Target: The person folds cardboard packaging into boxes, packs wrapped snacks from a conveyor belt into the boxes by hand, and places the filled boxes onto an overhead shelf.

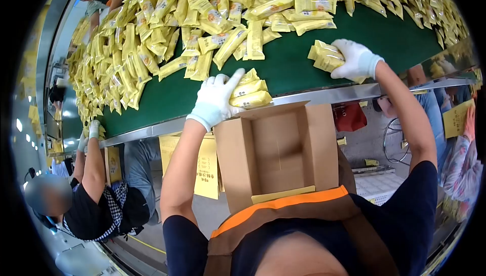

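Observation:
My left hand (214,97), in a white glove, is closed around a small stack of yellow snack packets (250,91) at the near edge of the green belt. On the right, my right hand (356,60), gloved too, grips another bunch of yellow packets (325,56) above the belt. Below and between the hands, an open cardboard box (277,149) sits against my apron with its flaps spread. Its visible bottom is bare brown cardboard. The fingertips of both hands are partly hidden behind the packets.
A large heap of yellow packets (212,12) covers the far part of the green conveyor belt (283,68). A metal rail (324,93) runs along its near edge. Co-workers stand at left (96,195), far left and right. Yellow printed cartons (206,169) and a red bag (349,118) are below the belt.

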`<state>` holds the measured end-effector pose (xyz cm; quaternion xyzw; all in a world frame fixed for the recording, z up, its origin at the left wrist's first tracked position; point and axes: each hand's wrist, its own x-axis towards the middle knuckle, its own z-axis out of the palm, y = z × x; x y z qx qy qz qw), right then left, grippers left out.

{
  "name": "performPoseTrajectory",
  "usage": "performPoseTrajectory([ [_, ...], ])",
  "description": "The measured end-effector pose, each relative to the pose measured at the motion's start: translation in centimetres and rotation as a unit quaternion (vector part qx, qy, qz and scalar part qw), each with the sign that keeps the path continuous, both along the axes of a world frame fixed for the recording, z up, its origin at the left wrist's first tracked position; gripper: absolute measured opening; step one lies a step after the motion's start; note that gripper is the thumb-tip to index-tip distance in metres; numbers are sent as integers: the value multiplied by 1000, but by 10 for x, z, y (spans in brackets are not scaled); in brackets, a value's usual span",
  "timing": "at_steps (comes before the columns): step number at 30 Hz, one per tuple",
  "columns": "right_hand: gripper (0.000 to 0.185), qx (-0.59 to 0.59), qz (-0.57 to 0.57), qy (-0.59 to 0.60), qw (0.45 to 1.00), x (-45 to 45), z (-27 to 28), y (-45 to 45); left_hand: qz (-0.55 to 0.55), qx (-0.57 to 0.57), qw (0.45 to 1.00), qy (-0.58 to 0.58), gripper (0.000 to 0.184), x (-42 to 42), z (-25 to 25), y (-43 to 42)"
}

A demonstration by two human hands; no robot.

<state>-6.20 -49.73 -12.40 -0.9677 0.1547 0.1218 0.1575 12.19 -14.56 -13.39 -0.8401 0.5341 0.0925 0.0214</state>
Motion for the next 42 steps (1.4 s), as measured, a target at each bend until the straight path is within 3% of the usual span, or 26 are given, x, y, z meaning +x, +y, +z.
performPoseTrajectory([
  [1,95,14,5,38,999,9,10,-6,10,-12,1000,4,90,2,-4,0],
  [4,92,46,-17,-157,986,36,38,-26,9,1,1000,12,95,8,-4,-8],
  [6,91,160,-32,-166,972,59,56,-50,5,21,999,26,94,9,1,-11],
  [7,89,111,-25,-141,983,72,54,-59,2,31,998,45,94,10,5,-12],
  [8,87,61,-16,-115,991,84,53,-65,40,-15,989,139,94,13,10,-10],
  [11,83,93,22,-71,993,91,33,-68,154,-186,895,376,93,32,31,-2],
  [12,82,98,26,-62,993,90,29,-66,152,-256,894,334,89,53,18,1],
  [14,83,134,-21,-28,990,88,43,-51,185,-241,846,438,89,71,36,-22],
  [15,86,142,-27,-2,990,90,42,-54,191,-236,844,442,90,86,17,-34],
  [16,87,86,2,-29,996,91,38,-56,195,-231,842,446,91,87,10,-50],
  [18,89,-26,56,-78,995,89,29,-58,150,-181,911,339,99,86,-6,-75],
  [21,87,-52,90,-45,994,78,40,-46,118,-158,914,355,103,103,-17,-72],
  [22,86,-55,98,-26,993,73,48,-43,126,-138,905,381,103,78,14,-71],
  [24,88,-140,135,-49,980,68,34,-43,151,-144,923,324,102,63,10,-49],
  [26,88,-145,147,-109,972,63,11,-48,116,-127,944,282,97,57,1,-29],
  [28,85,-124,125,-89,980,57,13,-41,35,-72,991,105,94,41,1,-13],
  [31,76,-122,113,-50,985,39,44,-11,-9,-99,995,-10,90,20,-10,-4],
  [32,70,-155,146,-150,966,24,32,-9,-3,-111,993,-27,89,14,-12,-2],
  [34,68,-168,144,-158,962,3,32,11,17,-139,988,-65,92,4,-18,-3],
  [35,67,-172,146,-149,963,-4,18,17,64,-131,989,-27,98,-1,-16,-5],
  [38,72,-152,132,-228,952,-14,-35,23,75,-158,981,-79,114,-1,-24,-6],
  [39,86,-152,116,-205,960,-16,-33,25,69,-133,986,-77,113,4,-24,-7],
  [42,102,-115,136,-157,971,-15,-18,25,65,25,996,-59,111,5,-1,-24],
])
